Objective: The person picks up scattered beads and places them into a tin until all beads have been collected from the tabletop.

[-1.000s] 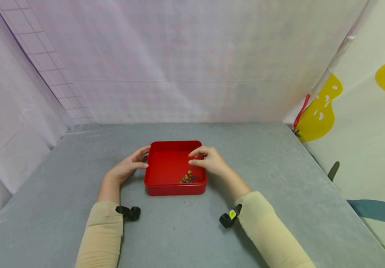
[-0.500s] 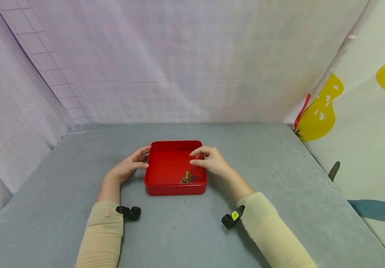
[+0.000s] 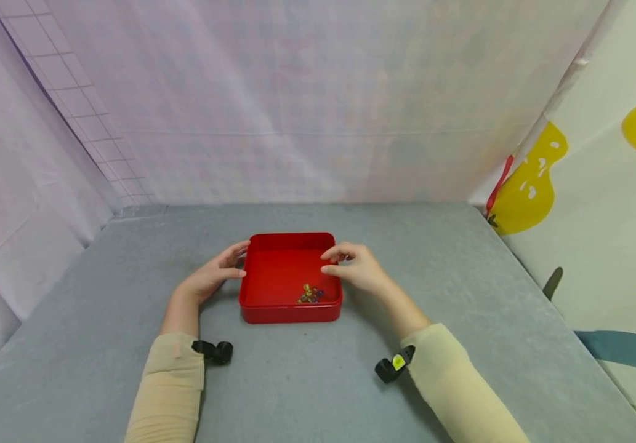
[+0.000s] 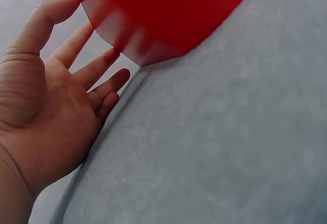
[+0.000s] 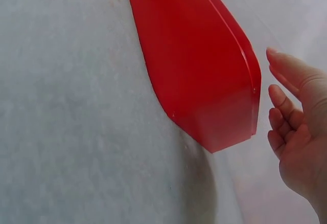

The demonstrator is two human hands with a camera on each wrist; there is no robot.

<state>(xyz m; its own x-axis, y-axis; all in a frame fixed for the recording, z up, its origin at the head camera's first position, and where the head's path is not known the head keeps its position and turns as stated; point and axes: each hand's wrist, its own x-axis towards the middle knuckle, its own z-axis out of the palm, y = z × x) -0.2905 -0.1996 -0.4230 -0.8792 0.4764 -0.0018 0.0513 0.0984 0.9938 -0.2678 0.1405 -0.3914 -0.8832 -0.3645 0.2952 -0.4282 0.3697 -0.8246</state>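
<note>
A square red box (image 3: 281, 271) with raised walls, its top uncovered, sits on the grey table. Near its front right corner lies a small heap of tiny gold and dark blue beads or bells (image 3: 310, 293), too small to name surely. My left hand (image 3: 214, 272) rests against the left wall, thumb tip at the rim and fingers fairly straight along the outside. In the left wrist view its fingertips meet the red wall. Over the right rim, my right hand (image 3: 358, 266) hovers with thumb and fingers apart, and nothing shows between them. In the right wrist view it is apart from the wall.
The grey table (image 3: 290, 387) stretches around the box on all sides. A pale cloth backdrop (image 3: 318, 104) hangs behind it, and a white sheet with yellow and green prints (image 3: 589, 258) hangs at the right. Black wrist cameras (image 3: 215, 352) sit at both cuffs.
My right hand has drawn back a little to the right, toward the box's right rim. The top of the small heap looks slightly shifted. The left hand and box stay put.
</note>
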